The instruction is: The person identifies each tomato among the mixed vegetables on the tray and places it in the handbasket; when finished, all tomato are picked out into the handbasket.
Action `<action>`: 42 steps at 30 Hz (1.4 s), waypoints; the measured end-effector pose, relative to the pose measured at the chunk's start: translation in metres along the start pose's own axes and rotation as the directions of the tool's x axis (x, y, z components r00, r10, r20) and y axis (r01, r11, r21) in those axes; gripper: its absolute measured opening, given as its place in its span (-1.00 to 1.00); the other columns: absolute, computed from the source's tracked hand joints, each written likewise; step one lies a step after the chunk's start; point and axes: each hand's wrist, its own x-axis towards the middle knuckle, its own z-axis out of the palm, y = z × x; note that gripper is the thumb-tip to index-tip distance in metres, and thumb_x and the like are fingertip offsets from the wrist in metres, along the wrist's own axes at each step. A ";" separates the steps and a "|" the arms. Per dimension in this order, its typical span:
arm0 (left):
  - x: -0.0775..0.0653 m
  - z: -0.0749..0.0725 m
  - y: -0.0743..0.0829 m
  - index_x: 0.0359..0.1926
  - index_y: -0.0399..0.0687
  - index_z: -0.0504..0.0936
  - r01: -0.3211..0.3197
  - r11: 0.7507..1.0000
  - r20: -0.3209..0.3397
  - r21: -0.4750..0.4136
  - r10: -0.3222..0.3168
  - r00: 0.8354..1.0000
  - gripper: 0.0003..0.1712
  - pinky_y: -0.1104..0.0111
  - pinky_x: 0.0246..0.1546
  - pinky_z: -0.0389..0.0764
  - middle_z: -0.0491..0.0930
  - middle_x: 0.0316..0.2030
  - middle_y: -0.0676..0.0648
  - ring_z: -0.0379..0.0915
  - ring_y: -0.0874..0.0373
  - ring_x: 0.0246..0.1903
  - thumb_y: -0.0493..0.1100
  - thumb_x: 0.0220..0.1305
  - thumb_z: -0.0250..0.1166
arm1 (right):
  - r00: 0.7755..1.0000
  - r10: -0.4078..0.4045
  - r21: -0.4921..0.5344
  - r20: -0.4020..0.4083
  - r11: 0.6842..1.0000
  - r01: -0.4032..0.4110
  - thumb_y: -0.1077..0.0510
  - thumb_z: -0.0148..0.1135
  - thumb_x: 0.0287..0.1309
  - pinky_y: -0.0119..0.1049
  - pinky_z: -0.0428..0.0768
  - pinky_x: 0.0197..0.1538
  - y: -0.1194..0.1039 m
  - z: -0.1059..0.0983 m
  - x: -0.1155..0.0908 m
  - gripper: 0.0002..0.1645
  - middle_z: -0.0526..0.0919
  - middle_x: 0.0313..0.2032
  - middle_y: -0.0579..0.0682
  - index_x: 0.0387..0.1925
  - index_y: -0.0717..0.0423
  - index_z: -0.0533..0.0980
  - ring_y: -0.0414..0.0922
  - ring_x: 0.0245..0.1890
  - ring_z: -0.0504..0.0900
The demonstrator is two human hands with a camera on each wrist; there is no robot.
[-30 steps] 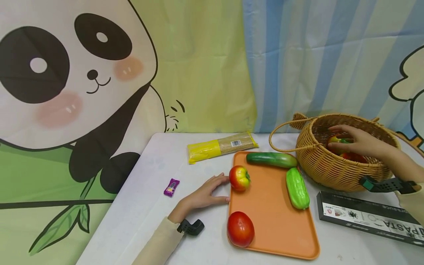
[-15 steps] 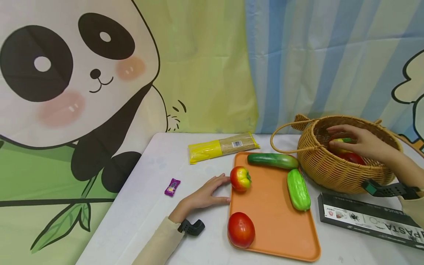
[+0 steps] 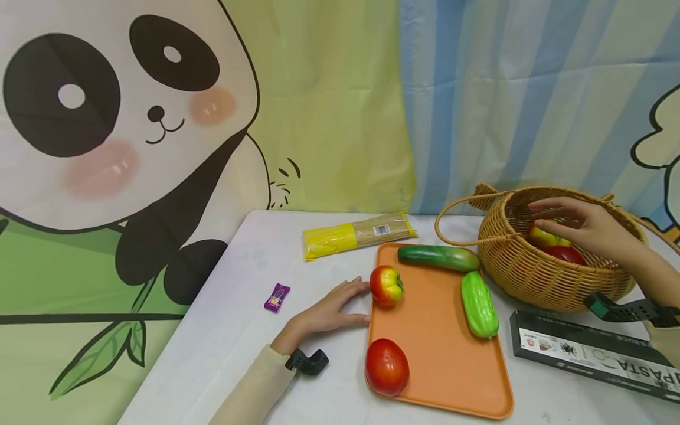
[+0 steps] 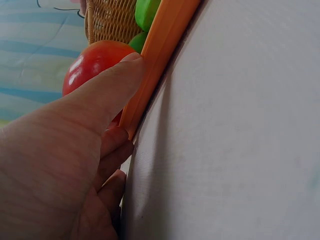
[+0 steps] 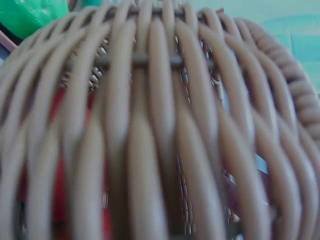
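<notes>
My left hand (image 3: 332, 308) lies on the table with thumb and fingertips at the left edge of the orange tray (image 3: 441, 366). Just past those fingertips, on the tray, sits a red-and-yellow fruit (image 3: 383, 285) with a green stem; it shows red beyond the thumb in the left wrist view. My right hand (image 3: 600, 227) reaches into the wicker basket (image 3: 536, 277), its fingers relaxed over another red-and-yellow fruit (image 3: 544, 237). A dark red fruit (image 3: 565, 255) lies beside that one. Basket wall (image 5: 155, 125) fills the right wrist view and hides the hand.
Also on the tray are a red tomato (image 3: 386, 367), a dark green cucumber (image 3: 438, 258) and a light green vegetable (image 3: 479, 305). Nearby lie a yellow noodle packet (image 3: 361, 236), a purple wrapped sweet (image 3: 277, 297) and a black-and-white pasta box (image 3: 595, 354).
My right hand has loosened from the red-and-yellow fruit, which now sits lower in the basket below the fingers. My left hand has stayed at the tray edge.
</notes>
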 end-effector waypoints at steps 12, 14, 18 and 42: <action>-0.001 0.000 0.003 0.43 0.07 0.27 -0.002 1.000 -0.008 -0.014 0.002 1.000 -0.17 0.01 0.48 -0.14 0.14 0.47 0.01 -0.22 0.09 0.52 0.12 0.21 0.36 | 0.993 -0.114 0.066 -0.014 0.991 0.115 0.47 0.18 0.20 -0.77 0.43 -0.08 -0.027 0.010 0.000 -0.55 0.60 -0.05 -0.38 0.14 0.30 0.47 -0.54 -0.10 0.54; -0.002 0.000 0.004 0.43 0.07 0.27 -0.001 1.000 -0.007 -0.013 0.001 1.000 -0.18 0.03 0.49 -0.15 0.15 0.47 0.01 -0.23 0.10 0.52 0.11 0.21 0.36 | 0.990 -0.138 0.074 -0.026 0.987 0.139 0.50 0.19 0.18 -0.76 0.43 -0.07 -0.032 0.012 0.001 -0.53 0.61 -0.04 -0.35 0.14 0.30 0.48 -0.51 -0.08 0.55; -0.002 0.000 0.004 0.43 0.06 0.27 -0.005 1.000 -0.006 -0.017 0.004 1.000 -0.18 0.03 0.49 -0.16 0.15 0.47 0.01 -0.23 0.10 0.52 0.10 0.22 0.36 | 0.979 -0.203 0.089 -0.017 0.975 0.204 0.54 0.17 0.15 -0.73 0.47 -0.08 -0.045 0.016 0.002 -0.53 0.61 -0.01 -0.26 0.13 0.35 0.46 -0.45 -0.07 0.57; -0.001 0.000 0.003 0.43 0.07 0.26 0.004 1.000 -0.004 -0.015 -0.004 1.000 -0.17 0.03 0.49 -0.15 0.14 0.47 0.01 -0.23 0.08 0.52 0.11 0.21 0.36 | 0.916 -0.391 0.330 -0.087 0.856 0.397 0.69 0.09 0.06 -0.60 0.53 0.03 -0.069 0.071 0.001 -0.45 0.55 0.05 0.05 0.10 0.36 0.49 -0.30 0.06 0.55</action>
